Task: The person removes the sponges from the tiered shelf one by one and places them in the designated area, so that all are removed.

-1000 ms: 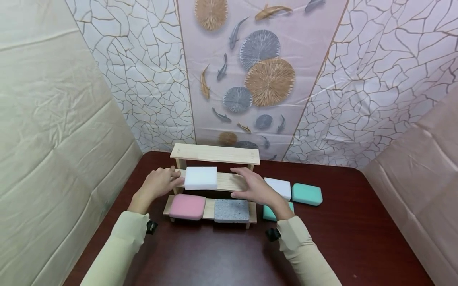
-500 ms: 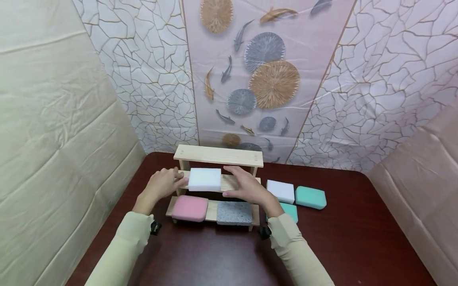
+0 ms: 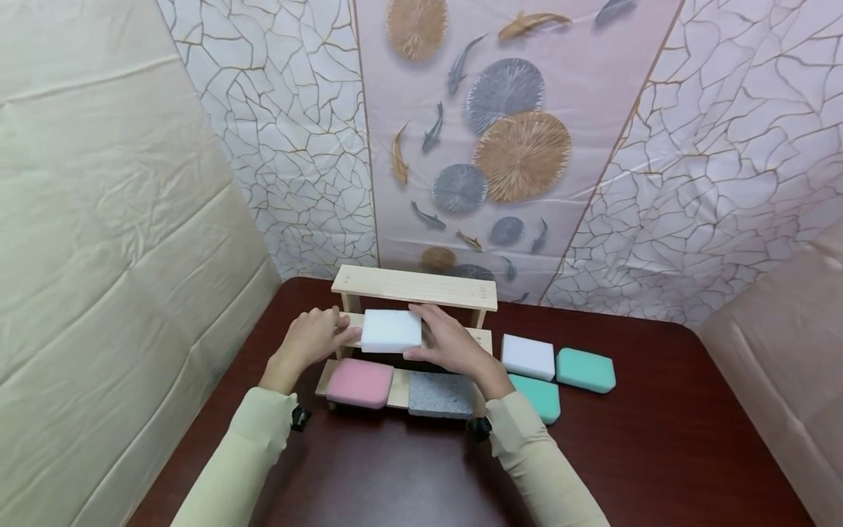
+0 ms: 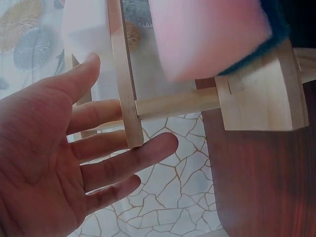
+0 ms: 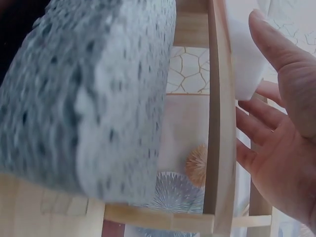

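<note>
On the middle tier of a small wooden three-tier rack (image 3: 415, 285) lies a white sponge block (image 3: 391, 329). My left hand (image 3: 312, 340) is at the tier's left end; its thumb reaches toward the block's left side, and in the left wrist view the fingers (image 4: 158, 148) extend past the wooden board. At the block's right end is my right hand (image 3: 454, 344), thumb in front and fingers behind, apparently touching it. A pink sponge (image 3: 359, 382) with a dark green underside and a speckled grey sponge (image 3: 440, 394) sit on the bottom tier.
Right of the rack, on the dark red-brown table (image 3: 658, 424), lie another white block (image 3: 528, 357) and two green sponges, one (image 3: 586, 369) farther right and one (image 3: 536, 397) nearer. A patterned cloth wall (image 3: 316, 146) stands behind the rack.
My right hand has moved left along the middle tier, up to the white block's right end. The left hand stays at the tier's left end. The head view has shifted slightly.
</note>
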A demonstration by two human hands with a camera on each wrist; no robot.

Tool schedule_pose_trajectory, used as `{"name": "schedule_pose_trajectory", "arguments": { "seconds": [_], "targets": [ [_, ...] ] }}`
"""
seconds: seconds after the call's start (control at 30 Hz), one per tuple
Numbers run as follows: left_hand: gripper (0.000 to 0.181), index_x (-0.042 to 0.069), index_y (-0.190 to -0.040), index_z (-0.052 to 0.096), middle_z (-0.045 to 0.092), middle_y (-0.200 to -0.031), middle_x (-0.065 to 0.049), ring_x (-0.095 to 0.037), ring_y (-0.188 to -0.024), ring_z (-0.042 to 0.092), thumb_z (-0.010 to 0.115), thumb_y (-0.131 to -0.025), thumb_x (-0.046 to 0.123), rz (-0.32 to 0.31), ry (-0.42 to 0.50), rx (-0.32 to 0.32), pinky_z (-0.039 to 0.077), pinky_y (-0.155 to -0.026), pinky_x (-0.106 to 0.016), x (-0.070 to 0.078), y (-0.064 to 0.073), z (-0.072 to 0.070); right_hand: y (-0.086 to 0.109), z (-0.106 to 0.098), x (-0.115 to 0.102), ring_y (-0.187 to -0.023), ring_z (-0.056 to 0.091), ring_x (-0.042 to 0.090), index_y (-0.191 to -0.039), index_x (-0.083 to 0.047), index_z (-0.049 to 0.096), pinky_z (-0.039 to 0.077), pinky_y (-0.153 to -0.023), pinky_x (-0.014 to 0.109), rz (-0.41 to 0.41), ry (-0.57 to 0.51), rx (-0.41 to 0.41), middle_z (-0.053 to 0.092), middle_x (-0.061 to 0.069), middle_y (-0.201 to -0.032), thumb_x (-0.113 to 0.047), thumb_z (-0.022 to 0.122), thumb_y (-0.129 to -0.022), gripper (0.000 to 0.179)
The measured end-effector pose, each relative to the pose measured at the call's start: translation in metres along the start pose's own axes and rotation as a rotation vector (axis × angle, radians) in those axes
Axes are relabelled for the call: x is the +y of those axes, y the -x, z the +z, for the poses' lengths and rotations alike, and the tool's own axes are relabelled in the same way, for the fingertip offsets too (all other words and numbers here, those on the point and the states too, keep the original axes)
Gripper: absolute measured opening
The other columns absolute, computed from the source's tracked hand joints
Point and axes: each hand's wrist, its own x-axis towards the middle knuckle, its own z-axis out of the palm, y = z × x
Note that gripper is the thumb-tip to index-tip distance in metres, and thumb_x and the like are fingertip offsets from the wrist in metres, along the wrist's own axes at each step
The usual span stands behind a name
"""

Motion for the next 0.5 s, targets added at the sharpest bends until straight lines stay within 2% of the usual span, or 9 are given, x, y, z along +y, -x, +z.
{"name": "schedule_pose_trajectory", "arguments": {
  "seconds": [0.13,0.3,0.5],
  "targets": [
    [0.061,-0.006,-0.12,0.068,0.071,-0.109,-0.025,-0.044,-0.087,0.069,0.065,-0.095,0.049,-0.013,-0.003,0.009,0.055,-0.067,-0.049,0.003,-0.002,-0.002,-0.003,0.001,0.0,-0.135,0.046,0.025,-0.155,-0.009,0.037,0.041,-0.106,0.044,-0.018,0.011,0.021,0.045,0.01,-0.15,-0.04,0.081,-0.085,0.088],
    [0.062,-0.003,-0.126,0.067,0.07,-0.115,-0.024,-0.044,-0.09,0.069,0.065,-0.095,0.05,-0.024,0.006,-0.018,0.055,-0.069,-0.049,0.005,-0.001,-0.002,-0.004,0.004,-0.002,-0.133,0.047,0.029,-0.153,-0.009,0.04,0.04,-0.105,0.049,-0.027,0.006,0.038,0.047,0.012,-0.149,-0.042,0.081,-0.084,0.087],
    [0.057,0.001,-0.123,0.071,0.071,-0.112,-0.022,-0.042,-0.088,0.07,0.067,-0.093,0.05,-0.035,0.005,-0.008,0.055,-0.067,-0.048,0.004,0.001,-0.004,-0.009,0.01,-0.004,-0.134,0.045,0.029,-0.152,-0.008,0.041,0.036,-0.108,0.05,-0.042,0.028,0.05,0.048,0.011,-0.15,-0.043,0.081,-0.084,0.086]
  ]
}}
